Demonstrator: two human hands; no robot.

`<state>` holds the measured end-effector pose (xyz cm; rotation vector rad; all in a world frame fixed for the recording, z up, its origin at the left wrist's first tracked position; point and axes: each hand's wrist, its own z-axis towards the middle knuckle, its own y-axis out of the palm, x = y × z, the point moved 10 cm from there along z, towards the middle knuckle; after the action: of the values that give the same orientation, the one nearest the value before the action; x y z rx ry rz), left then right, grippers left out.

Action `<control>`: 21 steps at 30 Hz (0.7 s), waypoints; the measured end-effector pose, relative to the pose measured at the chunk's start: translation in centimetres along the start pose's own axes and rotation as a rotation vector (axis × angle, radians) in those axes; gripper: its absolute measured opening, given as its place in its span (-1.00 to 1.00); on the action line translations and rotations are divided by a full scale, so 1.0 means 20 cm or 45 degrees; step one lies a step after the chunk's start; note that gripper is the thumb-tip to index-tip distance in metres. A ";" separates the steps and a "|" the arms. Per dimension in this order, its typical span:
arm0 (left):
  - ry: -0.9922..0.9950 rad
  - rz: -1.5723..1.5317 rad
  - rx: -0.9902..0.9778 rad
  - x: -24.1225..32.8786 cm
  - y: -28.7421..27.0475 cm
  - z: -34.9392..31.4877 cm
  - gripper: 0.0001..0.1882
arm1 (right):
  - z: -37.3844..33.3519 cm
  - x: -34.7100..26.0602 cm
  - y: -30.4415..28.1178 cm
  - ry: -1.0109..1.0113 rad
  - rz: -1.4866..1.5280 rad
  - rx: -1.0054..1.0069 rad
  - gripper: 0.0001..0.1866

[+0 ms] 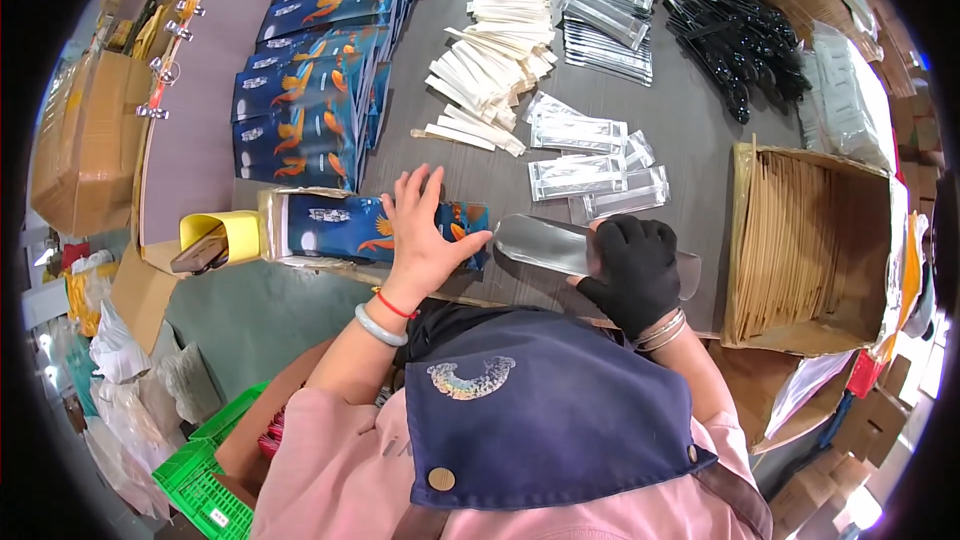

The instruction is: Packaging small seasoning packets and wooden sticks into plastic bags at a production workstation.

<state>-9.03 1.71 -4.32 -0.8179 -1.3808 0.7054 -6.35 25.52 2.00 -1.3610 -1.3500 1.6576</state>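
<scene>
My left hand (413, 225) is spread open over a dark blue packet (330, 225) printed with orange fish-like shapes. The packet lies flat at a shallow cardboard tray (272, 225) near the table's front edge. In a black fingerless glove, my right hand (635, 268) is closed on a long, shiny grey, see-through piece with rounded ends (540, 243). That piece lies level just above or on the table; I cannot tell which. Its left end comes close to my left thumb. Beyond my right hand, several flat clear packets (580, 177) lie loosely overlapped.
Rows of blue printed packets (310, 90) stand far left. White paper strips (490, 75), stacked clear packets (607, 50) and glossy black long-handled pieces (735, 50) lie at the back. A carton of brown cardboard sheets (790, 250) stands right; a yellow holder (235, 237) sits at the left edge.
</scene>
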 end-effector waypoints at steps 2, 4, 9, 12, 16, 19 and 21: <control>-0.019 0.032 -0.007 0.05 -0.01 0.01 0.04 | 0.00 0.00 0.01 -0.007 -0.005 0.005 -0.33; -0.039 0.064 -0.016 0.04 -0.01 0.00 0.03 | 0.00 0.00 0.00 -0.013 -0.009 0.008 -0.33; 0.004 -0.011 -0.049 0.01 0.01 0.00 0.07 | 0.01 -0.02 0.02 -0.041 0.064 -0.048 -0.33; 0.003 -0.014 -0.052 0.01 0.01 0.00 0.07 | 0.01 -0.02 0.07 -0.015 0.099 -0.123 -0.33; 0.044 -0.061 -0.067 0.03 0.01 0.01 0.08 | 0.14 -0.21 0.22 -0.154 0.210 -0.092 -0.33; 0.068 -0.030 -0.141 0.05 0.00 0.11 -0.11 | 0.18 -0.27 0.21 -0.214 0.209 0.070 -0.29; 0.281 -0.283 0.018 0.06 -0.06 0.26 -0.39 | 0.17 -0.19 0.12 -0.201 0.291 0.150 -0.30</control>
<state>-14.07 2.47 -2.51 -0.6957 -1.2421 0.4385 -8.09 20.36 0.82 -1.3808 -1.1959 1.9999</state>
